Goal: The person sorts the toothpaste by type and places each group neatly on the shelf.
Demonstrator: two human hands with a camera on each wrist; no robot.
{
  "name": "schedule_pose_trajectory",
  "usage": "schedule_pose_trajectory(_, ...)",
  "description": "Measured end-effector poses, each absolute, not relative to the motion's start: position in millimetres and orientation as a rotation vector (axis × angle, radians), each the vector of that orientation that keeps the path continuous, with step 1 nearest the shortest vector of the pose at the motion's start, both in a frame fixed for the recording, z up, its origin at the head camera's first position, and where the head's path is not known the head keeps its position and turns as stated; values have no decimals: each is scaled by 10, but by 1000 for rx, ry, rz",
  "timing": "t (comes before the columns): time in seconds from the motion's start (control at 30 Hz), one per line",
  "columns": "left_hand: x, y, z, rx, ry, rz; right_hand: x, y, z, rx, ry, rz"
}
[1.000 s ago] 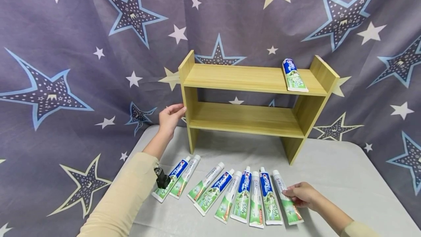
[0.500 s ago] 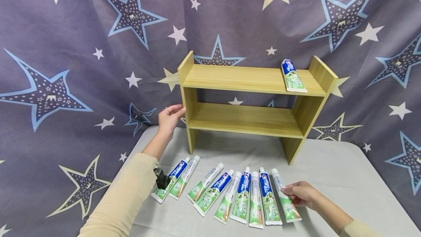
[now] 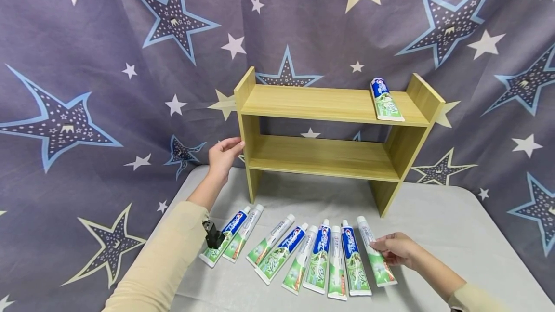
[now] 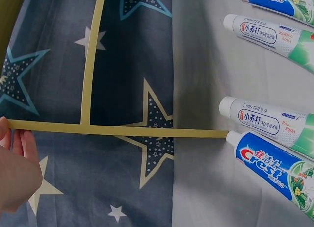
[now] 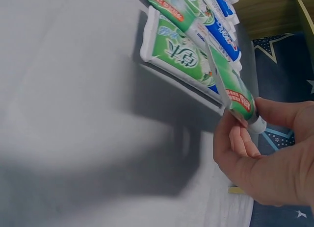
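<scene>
My right hand [image 3: 396, 249] pinches a white-and-green toothpaste tube [image 3: 377, 259] between thumb and fingers. In the right wrist view this tube [image 5: 230, 85] is tilted and raised off the table, above a green Crest tube [image 5: 184, 55]. My left hand [image 3: 223, 158] holds the left side panel of a two-tier wooden shelf [image 3: 321, 170] by its front edge; the left wrist view shows that hand [image 4: 19, 168] at the panel [image 4: 157, 131]. On the shelf's top board, near the right end, lies a blue-and-green Crest toothpaste tube [image 3: 387, 100].
Several toothpaste tubes, blue Crest ones [image 3: 318, 256] and white ones [image 3: 338, 264], lie in a row before the shelf on the grey-covered table [image 3: 455, 235]. A black device [image 3: 213, 235] is at my left wrist. Behind hangs a star-patterned curtain [image 3: 303, 18].
My right hand has raised the white-and-green tube slightly and moved it a little toward the shelf. The left hand stays on the side panel.
</scene>
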State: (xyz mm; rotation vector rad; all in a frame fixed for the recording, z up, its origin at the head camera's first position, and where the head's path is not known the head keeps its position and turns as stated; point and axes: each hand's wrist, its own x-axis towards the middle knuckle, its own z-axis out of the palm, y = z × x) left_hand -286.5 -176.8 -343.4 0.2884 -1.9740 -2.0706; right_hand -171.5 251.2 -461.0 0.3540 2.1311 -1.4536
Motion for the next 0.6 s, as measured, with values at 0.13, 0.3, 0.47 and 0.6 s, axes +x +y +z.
schedule_pose_trajectory(0.13,-2865,-1768,-3438,284,-1960,-2083,-1738,2519,-4560,334,2136,-1447)
schedule_pose_trajectory(0.3,-2866,-1769,-3436,289,-1959,-2086,-1750,2528,-4515,292,2119,-1470)
schedule_pose_trajectory(0.47,-2869,-1768,-3437,290,-1953,-2094,-1753,2528,-4451,266,2102,-1493)
schedule_pose_trajectory(0.6,-2877,-1770,-3447,291,-1946,-2097,-1750,2540,-4386,245,2107,-1486)
